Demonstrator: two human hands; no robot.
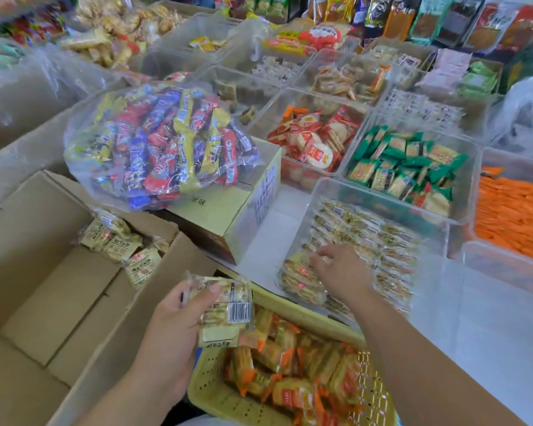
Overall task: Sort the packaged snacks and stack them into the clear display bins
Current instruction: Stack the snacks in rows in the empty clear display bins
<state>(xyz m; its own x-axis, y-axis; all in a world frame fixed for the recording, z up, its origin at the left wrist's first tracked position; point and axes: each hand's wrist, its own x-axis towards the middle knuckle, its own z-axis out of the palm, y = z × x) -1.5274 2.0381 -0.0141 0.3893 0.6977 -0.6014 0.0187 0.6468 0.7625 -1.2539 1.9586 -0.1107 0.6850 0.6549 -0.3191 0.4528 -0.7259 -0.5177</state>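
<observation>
Gripping two cracker packs (pixel 225 309), left hand (pixel 173 327); right hand (pixel 340 269) in one bin (pixel 303 222)

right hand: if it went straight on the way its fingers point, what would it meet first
Probably the cracker packs lying in the clear bin, just under the fingertips of the right hand; beyond them, the bin's left wall. Depth is hard to judge.
</observation>
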